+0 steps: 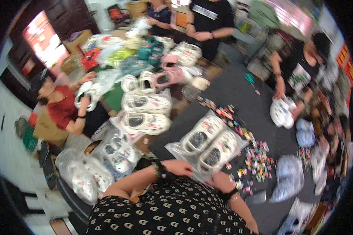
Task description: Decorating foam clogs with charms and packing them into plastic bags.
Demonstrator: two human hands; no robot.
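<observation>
Centre frame: a clear bag [208,145] of white clogs [223,145] is lying on the dark desk [241,94] | lower centre: and here we're resting our left hand [178,167] and right hand [221,182] by its near edge | fingers: blurring, so we cannot tell if they're gripping | right of centre: colourful charms [259,160] are lying scattered

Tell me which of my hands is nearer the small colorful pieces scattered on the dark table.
Right. Your right hand is just left of the small colorful pieces; your left hand is farther left, by the near edge of the clear bag.
</observation>
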